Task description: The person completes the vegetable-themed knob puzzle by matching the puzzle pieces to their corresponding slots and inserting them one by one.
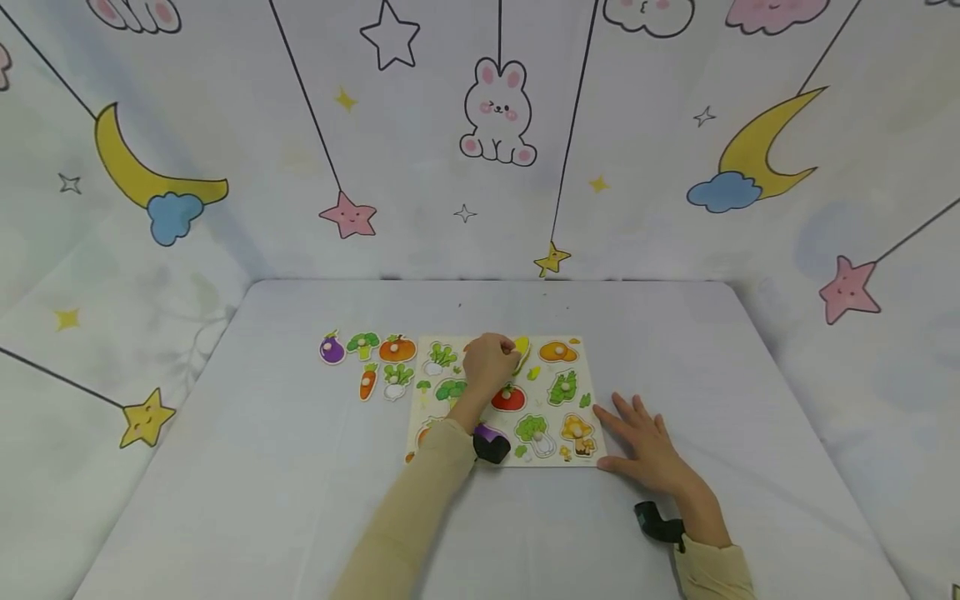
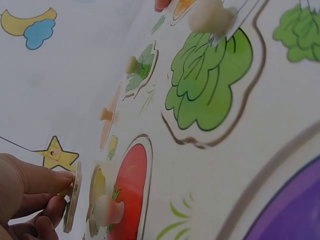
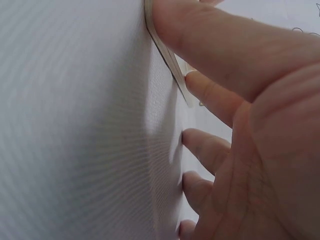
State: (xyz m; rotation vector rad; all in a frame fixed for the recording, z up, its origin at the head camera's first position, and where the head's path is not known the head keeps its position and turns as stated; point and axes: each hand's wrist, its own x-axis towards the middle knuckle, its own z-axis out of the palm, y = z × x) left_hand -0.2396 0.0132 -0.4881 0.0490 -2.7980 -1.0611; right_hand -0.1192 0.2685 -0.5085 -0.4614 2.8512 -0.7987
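A wooden vegetable puzzle board [image 1: 537,398] lies on the white table. Over its upper middle, my left hand [image 1: 489,364] pinches a thin knobbed piece [image 2: 73,200] between thumb and fingers. That piece stands edge-on in the left wrist view, so its picture is mostly hidden; from above a yellow and green shape, seemingly corn [image 1: 522,354], shows beside the fingers. The tomato [image 1: 508,398] lies just below. My right hand [image 1: 648,450] has its fingers spread at the board's right edge. Its thumb [image 3: 200,30] touches that edge, while other fingertips rest on the tablecloth.
Left of the board lie several loose pieces: an eggplant [image 1: 332,348], a broccoli [image 1: 363,344], a pumpkin [image 1: 397,349], a carrot [image 1: 367,382] and a white radish [image 1: 398,381]. On the board's right side are a cabbage [image 1: 562,387] and mushrooms [image 1: 577,432]. A patterned cloth [image 1: 420,150] stands behind.
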